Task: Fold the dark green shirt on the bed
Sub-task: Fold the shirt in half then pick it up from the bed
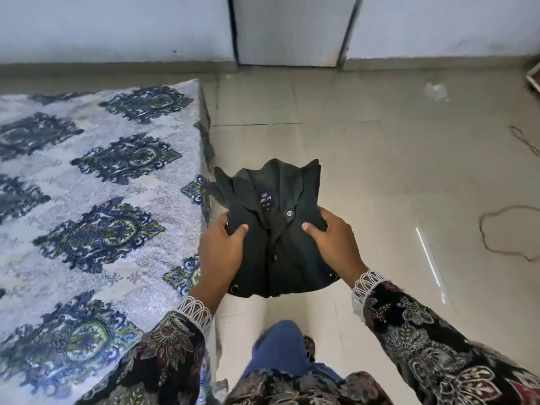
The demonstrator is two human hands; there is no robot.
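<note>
The dark green shirt (277,252) is folded into a compact bundle, collar up, with a blue label and buttons showing. It hangs in the air over the tiled floor, just right of the bed's edge. My left hand (223,252) grips its left side, thumb on the front. My right hand (336,244) grips its right side in the same way. The bed (96,200), covered with a white sheet printed with blue and green motifs, fills the left of the view.
Beige floor tiles (380,171) spread to the right, with a loose cord (502,229) lying on them and a scrap of paper (436,92) farther back. A white wall and door panel (292,30) stand behind. My leg in blue trousers (280,346) is below the shirt.
</note>
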